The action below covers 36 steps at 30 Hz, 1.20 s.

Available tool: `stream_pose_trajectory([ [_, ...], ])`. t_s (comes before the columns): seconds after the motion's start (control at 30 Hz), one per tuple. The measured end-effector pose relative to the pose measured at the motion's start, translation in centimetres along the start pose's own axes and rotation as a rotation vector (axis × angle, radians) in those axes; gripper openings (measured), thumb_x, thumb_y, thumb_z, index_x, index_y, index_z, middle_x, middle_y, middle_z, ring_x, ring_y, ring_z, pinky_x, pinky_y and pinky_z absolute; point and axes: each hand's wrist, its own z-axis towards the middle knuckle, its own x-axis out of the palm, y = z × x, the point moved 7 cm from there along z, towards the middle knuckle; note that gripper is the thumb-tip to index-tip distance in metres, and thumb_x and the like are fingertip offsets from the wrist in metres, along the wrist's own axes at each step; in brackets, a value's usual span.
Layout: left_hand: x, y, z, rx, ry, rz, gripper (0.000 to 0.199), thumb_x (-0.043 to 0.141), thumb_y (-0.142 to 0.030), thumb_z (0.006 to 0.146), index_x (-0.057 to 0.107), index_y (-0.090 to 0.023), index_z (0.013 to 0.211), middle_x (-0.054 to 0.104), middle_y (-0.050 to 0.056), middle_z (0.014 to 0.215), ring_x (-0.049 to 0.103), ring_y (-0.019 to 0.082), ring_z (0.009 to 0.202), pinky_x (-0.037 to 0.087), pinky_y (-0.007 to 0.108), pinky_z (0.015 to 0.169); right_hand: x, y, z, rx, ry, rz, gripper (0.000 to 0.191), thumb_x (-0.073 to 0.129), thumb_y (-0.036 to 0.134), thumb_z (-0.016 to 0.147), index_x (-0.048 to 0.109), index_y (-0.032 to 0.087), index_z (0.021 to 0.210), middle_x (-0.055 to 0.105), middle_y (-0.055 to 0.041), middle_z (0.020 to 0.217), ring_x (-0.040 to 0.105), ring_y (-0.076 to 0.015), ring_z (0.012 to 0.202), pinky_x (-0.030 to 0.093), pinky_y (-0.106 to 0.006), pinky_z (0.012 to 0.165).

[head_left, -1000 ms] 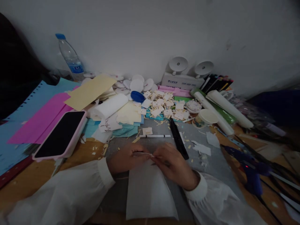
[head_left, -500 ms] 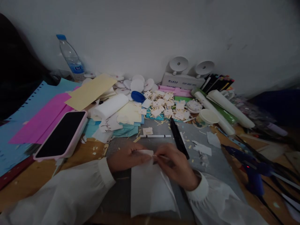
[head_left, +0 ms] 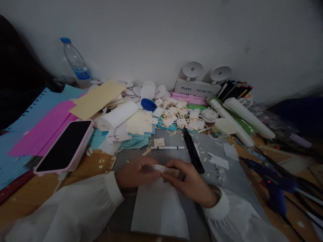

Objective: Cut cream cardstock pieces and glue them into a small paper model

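A long sheet of thin white paper [head_left: 160, 210] hangs toward me from between my hands, over the grey cutting mat [head_left: 217, 181]. My left hand [head_left: 137, 172] is closed on its upper edge, thumb on top, with a curled flap of the paper showing above the fingers. Opposite it, my right hand [head_left: 190, 181] pinches the same edge between thumb and fingertips, close to the left thumb. Just beyond the hands lie a white pen [head_left: 168, 148] and a black utility knife [head_left: 193, 151].
Behind the mat is a heap of small cream cards on sticks [head_left: 174, 114]. At left are a phone [head_left: 65, 146], coloured paper [head_left: 45, 126] and a water bottle [head_left: 77, 64]. A glue gun [head_left: 272, 185], a paper cup [head_left: 222, 127] and white rolls [head_left: 249, 116] stand at right.
The paper's lower end has swung slightly left. My right hand's fingers have shifted along the upper edge and sit closer to my left thumb. The other things stay put.
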Motion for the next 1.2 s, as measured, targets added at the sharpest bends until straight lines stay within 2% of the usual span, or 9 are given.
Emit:
stream_pose_trajectory([
  [0.2, 0.0, 0.1, 0.1, 0.005, -0.01, 0.047, 0.028, 0.052, -0.038, 0.083, 0.062, -0.014, 0.071, 0.054, -0.001, 0.064, 0.049, 0.012, 0.063, 0.035, 0.02, 0.056, -0.1, 0.5, 0.0, -0.059, -0.026, -0.026, 0.01, 0.062, 0.029, 0.085, 0.059, 0.02, 0.086, 0.064, 0.0006, 0.077, 0.06, -0.0128, 0.071, 0.043, -0.022, 0.062],
  [0.33, 0.0, 0.2, 0.1, -0.001, -0.024, 0.085, 0.029, 0.051, -0.038, 0.083, 0.065, -0.014, 0.075, 0.059, 0.0, 0.066, 0.052, 0.013, 0.066, 0.037, 0.021, 0.058, -0.3, 2.1, -0.2, -0.25, -0.087, -0.152, 0.005, 0.057, 0.023, 0.088, 0.057, 0.02, 0.084, 0.063, -0.0012, 0.077, 0.058, -0.0142, 0.074, 0.043, -0.026, 0.067],
  [0.47, 0.0, 0.4, 0.1, -0.042, -0.034, 0.108, 0.028, 0.05, -0.037, 0.084, 0.063, -0.014, 0.073, 0.054, -0.002, 0.063, 0.049, 0.012, 0.063, 0.034, 0.02, 0.054, -0.1, 4.0, -0.8, -0.478, -0.123, -0.395, 0.008, 0.051, 0.015, 0.09, 0.058, 0.02, 0.088, 0.066, -0.0031, 0.081, 0.055, -0.0163, 0.077, 0.041, -0.03, 0.07],
  [0.57, 0.0, 0.4, 0.1, -0.084, -0.029, 0.066, 0.03, 0.049, -0.04, 0.084, 0.062, -0.015, 0.073, 0.055, -0.002, 0.064, 0.05, 0.012, 0.062, 0.036, 0.019, 0.054, 0.0, 4.5, -1.2, -0.573, -0.127, -0.515, 0.009, 0.051, 0.014, 0.089, 0.057, 0.019, 0.092, 0.067, -0.0033, 0.081, 0.054, -0.0171, 0.075, 0.04, -0.032, 0.069],
  [0.77, -0.8, -0.7, 0.0, 0.002, -0.033, 0.117, 0.029, 0.059, -0.04, 0.078, 0.062, -0.02, 0.1, 0.065, -0.001, 0.093, 0.058, 0.016, 0.084, 0.045, 0.022, 0.073, -0.9, 3.3, -0.9, -0.436, -0.175, -0.379, 0.007, 0.052, 0.015, 0.089, 0.055, 0.021, 0.092, 0.066, -0.0029, 0.083, 0.056, -0.0167, 0.078, 0.042, -0.031, 0.07],
  [0.93, -0.8, -0.3, 0.1, -0.071, -0.016, 0.155, 0.024, 0.058, -0.038, 0.08, 0.064, -0.018, 0.092, 0.066, -0.001, 0.083, 0.059, 0.016, 0.078, 0.045, 0.021, 0.068, -1.3, 2.6, -0.4, -0.326, -0.139, -0.251, 0.005, 0.059, 0.022, 0.087, 0.056, 0.021, 0.09, 0.065, -0.0023, 0.082, 0.06, -0.0158, 0.077, 0.044, -0.028, 0.069],
  [1.03, -0.5, -0.2, 0.1, -0.054, 0.002, 0.11, 0.025, 0.057, -0.038, 0.079, 0.064, -0.017, 0.091, 0.065, 0.0, 0.081, 0.059, 0.016, 0.076, 0.044, 0.021, 0.065, -1.3, 2.2, -0.1, -0.241, -0.107, -0.194, 0.013, 0.064, 0.028, 0.083, 0.059, 0.02, 0.093, 0.068, -0.0031, 0.085, 0.063, -0.0166, 0.08, 0.047, -0.028, 0.069],
  [1.2, -0.3, 0.0, 0.1, -0.016, 0.02, 0.082, 0.025, 0.057, -0.038, 0.08, 0.064, -0.016, 0.088, 0.065, 0.001, 0.081, 0.059, 0.016, 0.077, 0.043, 0.022, 0.066, -0.7, 1.7, 0.1, -0.156, -0.046, -0.132, 0.01, 0.064, 0.029, 0.082, 0.062, 0.019, 0.084, 0.067, -0.0015, 0.077, 0.062, -0.0146, 0.071, 0.046, -0.025, 0.063],
])
